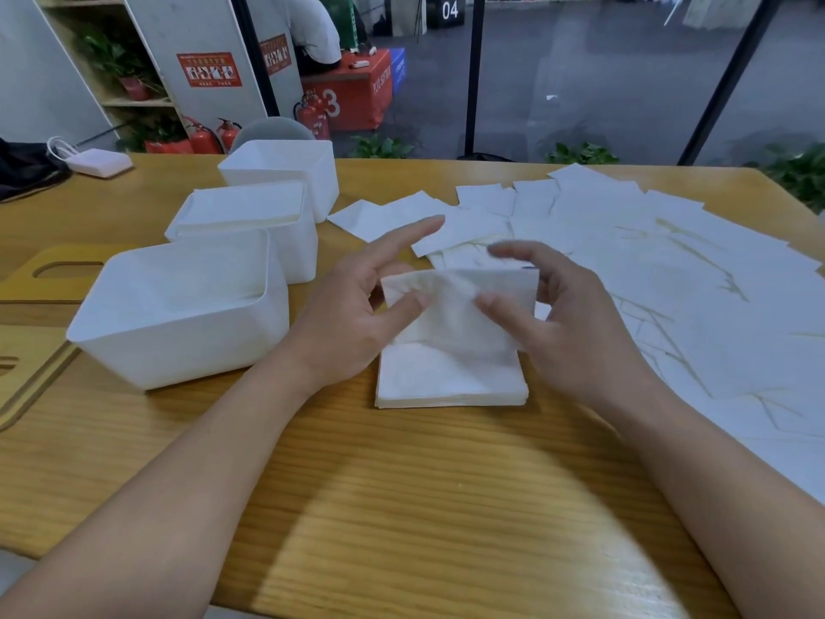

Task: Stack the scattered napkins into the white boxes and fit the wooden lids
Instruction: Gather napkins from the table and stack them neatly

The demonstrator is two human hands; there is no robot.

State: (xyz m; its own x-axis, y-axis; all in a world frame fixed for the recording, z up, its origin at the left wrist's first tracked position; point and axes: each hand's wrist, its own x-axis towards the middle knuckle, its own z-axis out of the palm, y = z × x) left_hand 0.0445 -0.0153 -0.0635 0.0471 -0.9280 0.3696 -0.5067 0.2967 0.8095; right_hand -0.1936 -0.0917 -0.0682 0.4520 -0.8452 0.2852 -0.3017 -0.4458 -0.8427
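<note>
Two hands, left hand [357, 314] and right hand [558, 323], pinch one napkin [460, 301] by opposite edges, squaring it directly over the stack [446, 377] beneath; nearest white box [178, 323] sits leftward, unfilled.

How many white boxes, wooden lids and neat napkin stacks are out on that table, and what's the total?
White boxes: 3 (near, middle, far)
Wooden lids: 2 (one, another)
Neat napkin stacks on the table: 1
Total: 6
The loose napkins overlap too much to count.
</note>
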